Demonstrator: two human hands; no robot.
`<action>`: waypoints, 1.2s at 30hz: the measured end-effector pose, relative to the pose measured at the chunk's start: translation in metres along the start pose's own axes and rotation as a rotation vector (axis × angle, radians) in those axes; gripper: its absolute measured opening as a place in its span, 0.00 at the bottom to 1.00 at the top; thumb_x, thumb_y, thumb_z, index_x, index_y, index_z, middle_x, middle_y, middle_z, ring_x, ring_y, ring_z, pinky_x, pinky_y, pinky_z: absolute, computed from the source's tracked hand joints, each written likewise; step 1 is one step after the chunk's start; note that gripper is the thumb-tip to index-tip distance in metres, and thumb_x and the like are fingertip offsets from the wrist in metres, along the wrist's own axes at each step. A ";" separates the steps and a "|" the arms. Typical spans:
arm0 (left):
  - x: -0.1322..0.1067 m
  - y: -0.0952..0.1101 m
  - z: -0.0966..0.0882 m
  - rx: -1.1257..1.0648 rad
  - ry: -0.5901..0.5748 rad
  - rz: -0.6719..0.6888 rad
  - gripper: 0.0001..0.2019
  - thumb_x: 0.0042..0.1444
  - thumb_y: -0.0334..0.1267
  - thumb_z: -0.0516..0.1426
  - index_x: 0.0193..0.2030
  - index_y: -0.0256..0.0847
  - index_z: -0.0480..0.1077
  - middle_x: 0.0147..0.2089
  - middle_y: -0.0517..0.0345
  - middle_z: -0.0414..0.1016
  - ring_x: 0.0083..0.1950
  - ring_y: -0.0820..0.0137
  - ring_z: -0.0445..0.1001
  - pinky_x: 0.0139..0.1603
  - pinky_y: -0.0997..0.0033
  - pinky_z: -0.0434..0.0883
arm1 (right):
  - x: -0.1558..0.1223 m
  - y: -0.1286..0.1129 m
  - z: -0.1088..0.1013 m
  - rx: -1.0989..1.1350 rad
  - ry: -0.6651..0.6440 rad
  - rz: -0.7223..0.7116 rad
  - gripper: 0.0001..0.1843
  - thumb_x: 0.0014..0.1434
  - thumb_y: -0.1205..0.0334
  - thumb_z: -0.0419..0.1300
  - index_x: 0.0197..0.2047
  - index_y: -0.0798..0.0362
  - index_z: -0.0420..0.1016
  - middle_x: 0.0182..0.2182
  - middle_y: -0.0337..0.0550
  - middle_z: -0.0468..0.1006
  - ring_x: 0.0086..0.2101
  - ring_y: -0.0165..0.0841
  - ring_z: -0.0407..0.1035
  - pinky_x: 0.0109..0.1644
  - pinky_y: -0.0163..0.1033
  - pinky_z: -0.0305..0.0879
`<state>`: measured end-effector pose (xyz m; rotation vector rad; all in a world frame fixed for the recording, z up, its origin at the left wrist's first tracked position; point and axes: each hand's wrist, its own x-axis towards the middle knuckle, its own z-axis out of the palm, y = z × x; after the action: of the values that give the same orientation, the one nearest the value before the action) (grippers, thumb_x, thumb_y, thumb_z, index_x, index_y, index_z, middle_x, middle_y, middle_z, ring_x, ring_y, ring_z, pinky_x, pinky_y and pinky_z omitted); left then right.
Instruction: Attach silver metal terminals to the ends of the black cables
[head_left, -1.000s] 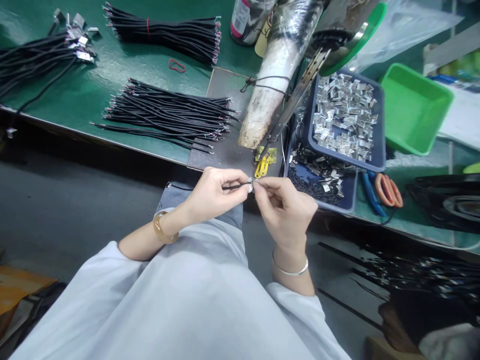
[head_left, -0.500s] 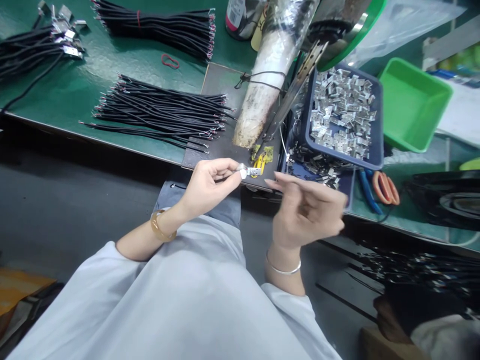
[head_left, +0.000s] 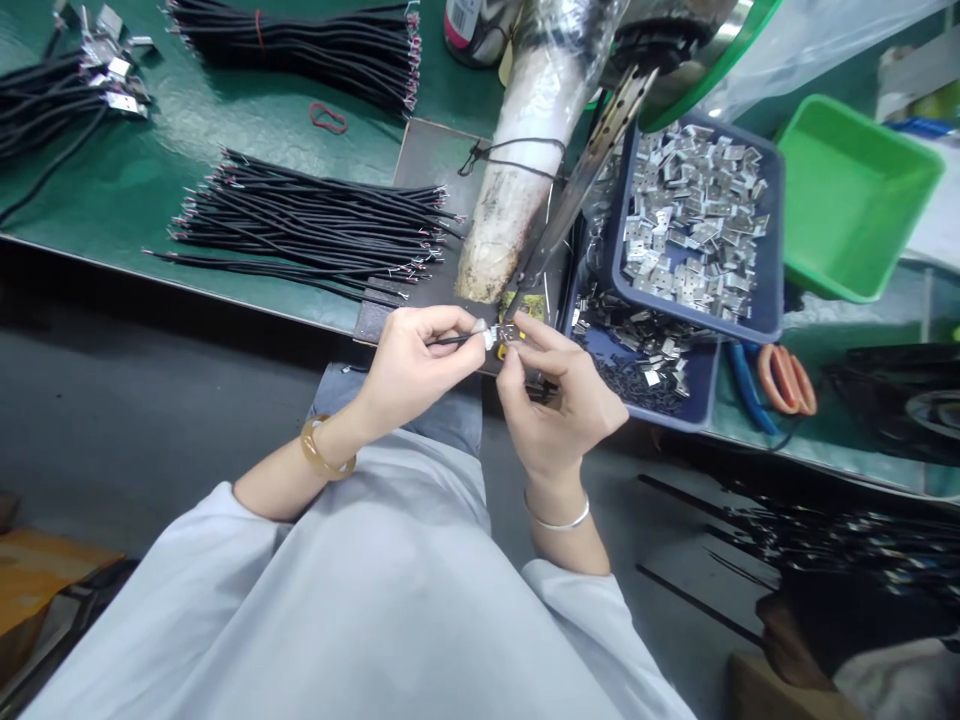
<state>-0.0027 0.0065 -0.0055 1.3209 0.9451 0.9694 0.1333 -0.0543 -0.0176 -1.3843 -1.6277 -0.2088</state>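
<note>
My left hand [head_left: 420, 365] is closed in a pinch on a thin black wire [head_left: 454, 340] whose tip carries a small silver metal clip [head_left: 495, 336]. My right hand [head_left: 559, 385] meets it from the right, with fingers pinched on that same clip. Both hands hover at the bench's near edge, just in front of a taped white machine column [head_left: 517, 170] and a yellow part [head_left: 504, 348] at its foot. A fan of cut black wires [head_left: 300, 225] lies on the green bench to the left.
A blue tray [head_left: 769, 310] of silver clips sits right of the column, above a lower blue tray [head_left: 694, 405] with more clips. A green bin [head_left: 855, 200], orange-handled scissors [head_left: 784, 378], a red rubber band [head_left: 328, 118] and further wire bundles [head_left: 300, 45] lie around.
Half a second ago my right hand was open and away to the right. It has come back to the clip on the wire tip and pinched it. The left hand held its place.
</note>
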 end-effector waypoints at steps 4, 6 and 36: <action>0.003 0.002 0.002 -0.014 0.011 -0.002 0.09 0.49 0.36 0.61 0.22 0.35 0.72 0.21 0.64 0.61 0.22 0.81 0.50 0.21 0.78 0.48 | -0.001 0.002 0.002 0.079 -0.003 0.055 0.07 0.61 0.71 0.63 0.36 0.50 0.70 0.45 0.44 0.86 0.37 0.33 0.83 0.38 0.35 0.80; 0.003 0.003 0.003 -0.010 0.022 -0.002 0.08 0.48 0.36 0.61 0.22 0.35 0.71 0.20 0.64 0.60 0.21 0.82 0.49 0.20 0.77 0.47 | -0.001 0.002 0.002 0.080 -0.003 0.064 0.07 0.61 0.70 0.63 0.36 0.50 0.70 0.45 0.44 0.86 0.36 0.34 0.83 0.38 0.36 0.81; 0.001 0.007 -0.007 0.143 -0.042 0.045 0.07 0.50 0.34 0.59 0.24 0.35 0.73 0.19 0.67 0.57 0.22 0.81 0.49 0.22 0.78 0.52 | 0.010 0.001 -0.004 -0.096 -0.099 -0.183 0.11 0.60 0.74 0.64 0.35 0.50 0.67 0.44 0.46 0.86 0.36 0.30 0.83 0.40 0.29 0.77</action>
<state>-0.0091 0.0094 0.0012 1.4826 0.9704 0.9190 0.1374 -0.0501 -0.0084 -1.3346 -1.8495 -0.3337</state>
